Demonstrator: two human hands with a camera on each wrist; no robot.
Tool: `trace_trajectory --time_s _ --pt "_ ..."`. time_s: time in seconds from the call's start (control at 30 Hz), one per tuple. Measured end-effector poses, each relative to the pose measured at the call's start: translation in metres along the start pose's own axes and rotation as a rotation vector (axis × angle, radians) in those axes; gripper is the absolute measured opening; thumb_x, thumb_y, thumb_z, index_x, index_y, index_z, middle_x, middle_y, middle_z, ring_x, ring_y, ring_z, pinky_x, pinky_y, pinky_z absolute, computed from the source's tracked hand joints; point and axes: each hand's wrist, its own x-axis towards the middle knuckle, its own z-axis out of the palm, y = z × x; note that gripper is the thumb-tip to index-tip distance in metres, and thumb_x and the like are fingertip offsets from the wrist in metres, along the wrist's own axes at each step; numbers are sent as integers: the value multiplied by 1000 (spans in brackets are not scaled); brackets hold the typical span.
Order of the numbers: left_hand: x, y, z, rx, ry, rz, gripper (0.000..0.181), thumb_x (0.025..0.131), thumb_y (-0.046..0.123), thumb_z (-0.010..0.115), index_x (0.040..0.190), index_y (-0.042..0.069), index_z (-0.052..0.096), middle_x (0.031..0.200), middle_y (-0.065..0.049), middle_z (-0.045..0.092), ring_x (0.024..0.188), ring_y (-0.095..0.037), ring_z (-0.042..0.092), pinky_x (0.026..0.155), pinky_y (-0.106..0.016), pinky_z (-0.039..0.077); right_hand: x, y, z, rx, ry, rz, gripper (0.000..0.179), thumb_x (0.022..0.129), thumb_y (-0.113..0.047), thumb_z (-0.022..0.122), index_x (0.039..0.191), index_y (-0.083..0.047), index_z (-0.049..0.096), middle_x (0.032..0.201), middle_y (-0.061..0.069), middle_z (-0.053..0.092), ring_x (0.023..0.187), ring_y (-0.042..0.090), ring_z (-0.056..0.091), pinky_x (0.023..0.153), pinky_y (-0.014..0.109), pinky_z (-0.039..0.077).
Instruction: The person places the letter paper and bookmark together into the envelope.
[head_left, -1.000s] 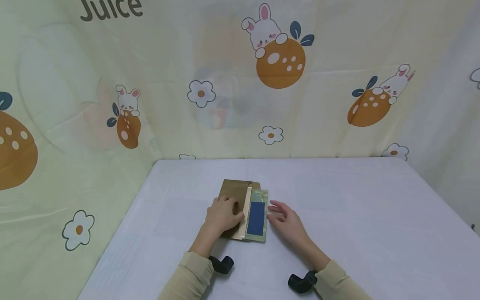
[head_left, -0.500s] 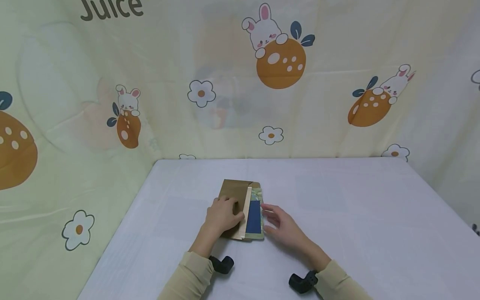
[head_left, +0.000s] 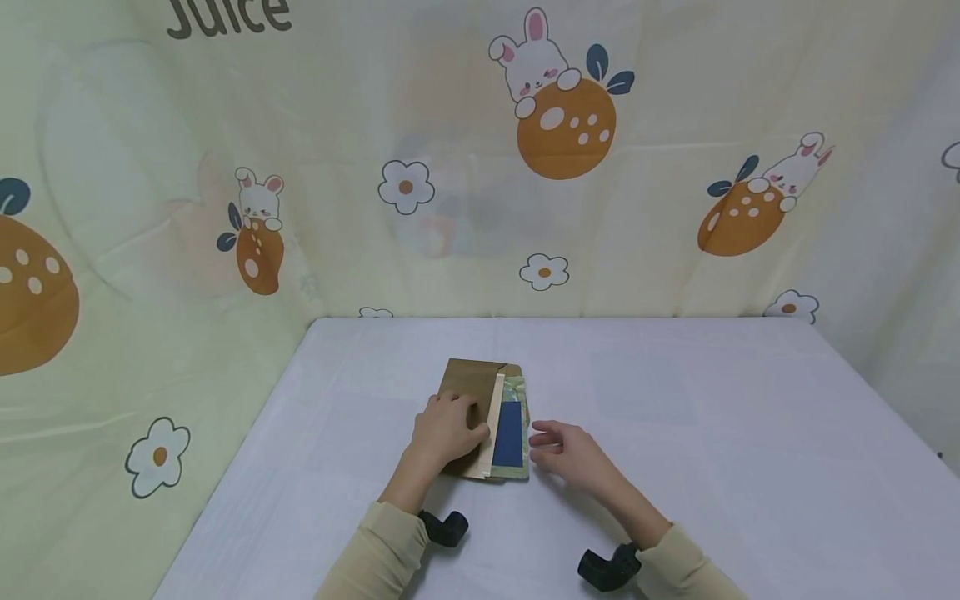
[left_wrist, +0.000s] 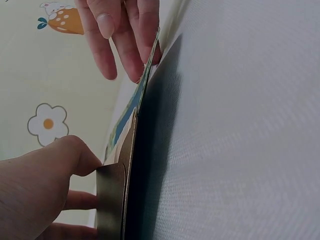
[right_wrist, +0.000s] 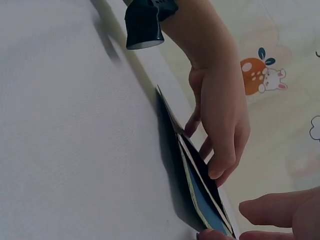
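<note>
A brown paper envelope lies on the white table with its opening to the right. Partly inside it is a flat card, green-patterned round a dark blue panel. My left hand pinches the envelope near its pale opening edge, thumb at that edge and fingers bent on the upper face. Just right of the card's outer edge is my right hand, its fingers loosely bent and holding nothing. In the right wrist view one right fingertip appears at the card's edge; touching or apart, I cannot tell.
A white-covered table spreads round the envelope. Behind it hangs a cream curtain printed with rabbits, oranges and flowers. Black devices are worn at both wrists.
The card has slid left, a little deeper into the envelope. My right hand followed its edge left, then drew back slightly right. My left hand has stayed in place.
</note>
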Motion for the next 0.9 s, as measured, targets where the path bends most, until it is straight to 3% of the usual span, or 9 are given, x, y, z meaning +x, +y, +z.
trace_trajectory --time_s 0.37,0.9 --pt "0 0 -1 1 -7 -8 50 81 41 61 124 16 61 131 -10 55 121 -33 50 88 -56 46 1 2 6 77 -14 -28 45 88 -11 63 130 1 54 119 16 65 104 28 65 84 37 54" --pt "0 1 -1 -3 -19 -11 50 82 42 60 125 16 61 132 -10 55 122 -33 49 89 -56 46 -2 -2 11 203 -25 3 47 87 -13 65 131 1 53 129 17 59 110 29 63 89 38 52"
